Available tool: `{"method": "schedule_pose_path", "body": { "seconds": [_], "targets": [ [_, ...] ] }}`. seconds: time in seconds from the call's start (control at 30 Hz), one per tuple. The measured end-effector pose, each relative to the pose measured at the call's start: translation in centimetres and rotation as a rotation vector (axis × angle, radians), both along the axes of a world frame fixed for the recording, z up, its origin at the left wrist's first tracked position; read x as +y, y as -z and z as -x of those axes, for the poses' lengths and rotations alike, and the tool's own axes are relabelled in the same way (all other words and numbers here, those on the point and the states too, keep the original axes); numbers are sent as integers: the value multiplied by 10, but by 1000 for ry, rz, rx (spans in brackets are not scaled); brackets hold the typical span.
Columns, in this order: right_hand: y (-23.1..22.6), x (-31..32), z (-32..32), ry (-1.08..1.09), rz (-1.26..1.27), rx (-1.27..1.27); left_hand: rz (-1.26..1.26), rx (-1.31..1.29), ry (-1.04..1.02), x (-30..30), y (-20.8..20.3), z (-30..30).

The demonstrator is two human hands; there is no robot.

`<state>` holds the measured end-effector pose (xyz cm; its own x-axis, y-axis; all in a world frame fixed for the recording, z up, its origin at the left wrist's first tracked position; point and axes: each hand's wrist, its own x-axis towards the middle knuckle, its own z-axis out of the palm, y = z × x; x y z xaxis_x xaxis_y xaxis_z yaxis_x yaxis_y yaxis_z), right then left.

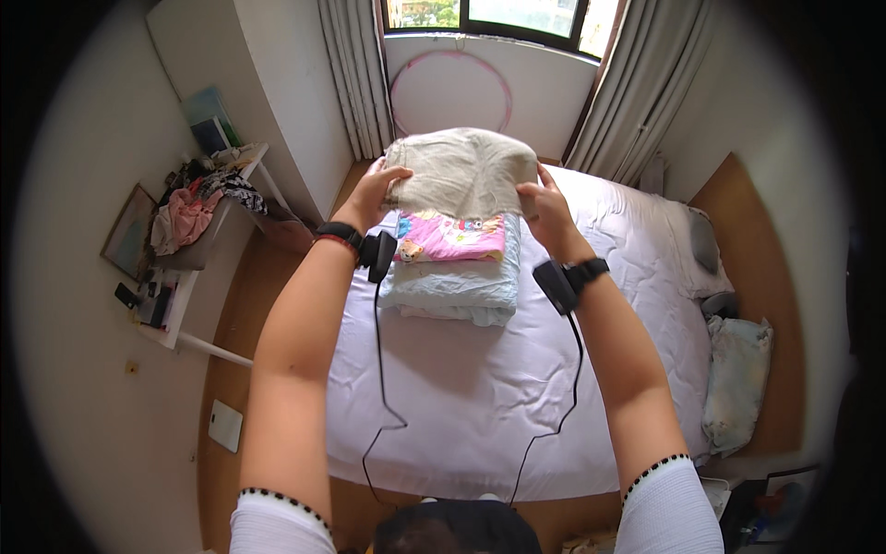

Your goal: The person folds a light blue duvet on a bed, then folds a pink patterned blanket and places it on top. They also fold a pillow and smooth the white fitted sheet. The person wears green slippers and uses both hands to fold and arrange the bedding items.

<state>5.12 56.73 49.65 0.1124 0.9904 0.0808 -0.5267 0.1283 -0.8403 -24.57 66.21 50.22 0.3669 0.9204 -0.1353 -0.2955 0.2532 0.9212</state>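
Both my arms reach forward over the bed. Between my hands is a folded beige cloth [461, 166], gripped at its two sides. My left hand [371, 189] closes on its left edge, thumb on top. At the right edge my right hand [551, 210] pinches it the same way. Just below the cloth in the picture lies a folded pink printed fabric [452, 238], its far part hidden by the cloth. That fabric rests on a thicker folded pale blue quilt [452, 286]. Whether the beige cloth touches the pile, I cannot tell.
The bed [452, 406] has a pale lilac sheet. Pillows [738, 369] lie by the headboard at right. A cluttered white desk [185, 300] stands at left. Black cables [379, 360] hang from my wrist devices. A pink hoop [508, 88] leans below the window.
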Motion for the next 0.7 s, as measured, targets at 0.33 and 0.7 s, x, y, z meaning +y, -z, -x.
{"method": "schedule_pose_path", "body": {
  "seconds": [0.33,0.7],
  "targets": [
    [293,13,-21,450,683,-271,369,479,-195,-41,319,12],
    [373,-326,-73,327,874,-204,436,718,159,-283,397,128]
  ]
}}
